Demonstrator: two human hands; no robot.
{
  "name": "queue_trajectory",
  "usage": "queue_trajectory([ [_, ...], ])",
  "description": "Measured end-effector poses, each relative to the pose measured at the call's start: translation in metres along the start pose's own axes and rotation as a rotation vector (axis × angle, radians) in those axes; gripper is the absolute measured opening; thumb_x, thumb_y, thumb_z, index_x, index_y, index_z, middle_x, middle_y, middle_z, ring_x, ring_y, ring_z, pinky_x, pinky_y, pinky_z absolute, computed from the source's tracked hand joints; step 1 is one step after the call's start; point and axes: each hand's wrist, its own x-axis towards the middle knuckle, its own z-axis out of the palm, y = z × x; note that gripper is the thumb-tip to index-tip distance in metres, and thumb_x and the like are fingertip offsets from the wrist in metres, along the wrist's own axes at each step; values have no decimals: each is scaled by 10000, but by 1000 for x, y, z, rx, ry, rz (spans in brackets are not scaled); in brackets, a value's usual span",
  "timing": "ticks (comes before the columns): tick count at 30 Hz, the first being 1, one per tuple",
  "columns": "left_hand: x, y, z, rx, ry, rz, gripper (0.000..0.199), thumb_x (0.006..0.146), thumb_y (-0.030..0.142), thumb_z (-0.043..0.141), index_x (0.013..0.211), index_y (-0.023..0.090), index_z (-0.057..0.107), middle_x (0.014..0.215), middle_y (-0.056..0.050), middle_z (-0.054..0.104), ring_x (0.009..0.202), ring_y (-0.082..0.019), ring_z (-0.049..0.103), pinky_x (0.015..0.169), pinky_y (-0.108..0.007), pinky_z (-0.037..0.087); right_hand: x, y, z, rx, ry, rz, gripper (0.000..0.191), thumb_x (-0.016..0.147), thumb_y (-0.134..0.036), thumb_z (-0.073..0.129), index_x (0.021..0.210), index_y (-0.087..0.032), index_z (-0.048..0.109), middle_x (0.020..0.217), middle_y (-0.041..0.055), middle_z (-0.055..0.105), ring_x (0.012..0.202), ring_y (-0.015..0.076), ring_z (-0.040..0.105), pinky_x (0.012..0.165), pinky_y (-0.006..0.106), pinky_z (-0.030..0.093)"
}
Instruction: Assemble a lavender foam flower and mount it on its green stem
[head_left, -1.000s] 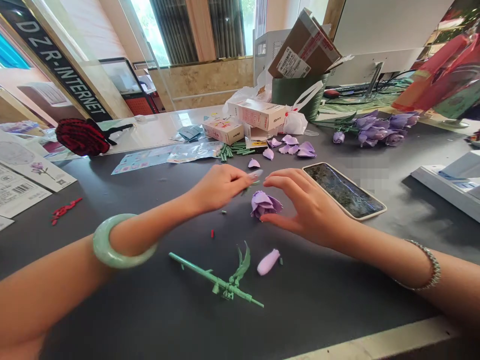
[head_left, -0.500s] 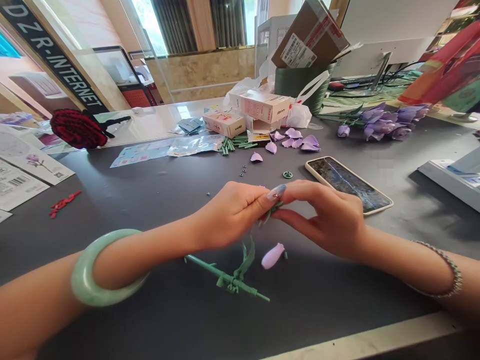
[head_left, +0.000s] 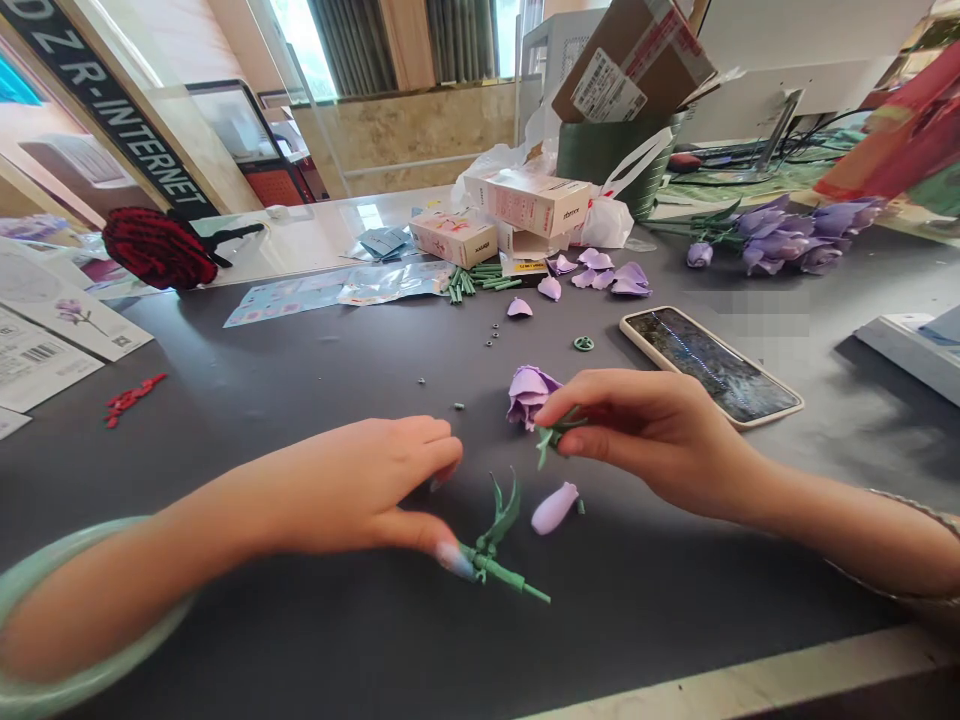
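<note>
In my right hand (head_left: 652, 435), thumb and fingers pinch the green leafy base of a purple toy flower (head_left: 529, 393), whose bloom faces left and away from me. My left hand (head_left: 375, 490) hovers low over the table with thumb and fingers apart. Its thumb tip reaches the green toy stem (head_left: 504, 574), which lies slanted with a leaf pointing up; whether they touch I cannot tell. The stem's far end is hidden behind that hand. Between the two hands lie a light purple bud piece (head_left: 555, 508) and a tiny green peg (head_left: 581, 507).
Behind my right hand lies a phone (head_left: 712, 365), with a green ring part (head_left: 583, 344) beside it. Loose purple petals (head_left: 630, 280), green sticks (head_left: 472, 282) and small boxes (head_left: 454, 237) sit farther back. Finished purple flowers (head_left: 787, 237) rest at right; red pieces (head_left: 133, 400) lie left.
My left hand has let go of the flower and moved left and down to the stem, its fingers spreading. The flower, hidden before, now shows in my right hand. The view has shifted slightly.
</note>
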Motion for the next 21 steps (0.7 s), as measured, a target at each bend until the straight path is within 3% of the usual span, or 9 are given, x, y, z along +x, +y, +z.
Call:
queue_trajectory([
  [3, -4, -5, 9, 48, -35, 21, 415, 772, 597, 668, 733, 207, 532, 755, -3, 561, 637, -173, 528, 527, -262, 349, 4, 0, 0, 131, -44, 99, 54, 809, -201, 682, 854, -174, 694, 844, 26, 675, 729, 129, 644, 636, 214, 554],
  [6, -3, -11, 15, 54, -14, 89, 277, 914, 427, 563, 748, 206, 553, 758, -9, 579, 663, -168, 553, 573, -259, 373, 5, 3, 0, 291, -97, 183, 85, 800, -216, 699, 854, -159, 667, 825, 28, 651, 719, 127, 635, 642, 222, 550],
  [8, -2, -16, 16, 35, -4, 120, 285, 973, 355, 454, 754, 204, 556, 759, -15, 594, 670, -163, 563, 603, -254, 386, 5, 5, -1, 405, -131, 233, 105, 800, -229, 701, 855, -160, 645, 797, 21, 631, 722, 134, 638, 662, 243, 553],
  [13, -3, -27, 16, 47, 96, 59, 335, 984, 314, 293, 747, 204, 502, 639, -7, 565, 581, -163, 518, 571, -257, 354, 6, 11, -4, 620, -141, 275, 78, 781, -170, 679, 847, -168, 637, 847, 19, 601, 717, 124, 621, 687, 260, 544],
  [21, 0, -31, 31, 148, 255, 33, 350, 967, 336, 262, 709, 216, 465, 547, -14, 524, 509, -181, 468, 522, -281, 297, 4, 11, 0, 825, -219, 292, 81, 799, -112, 680, 844, -177, 665, 908, 4, 591, 748, 108, 639, 703, 233, 543],
])
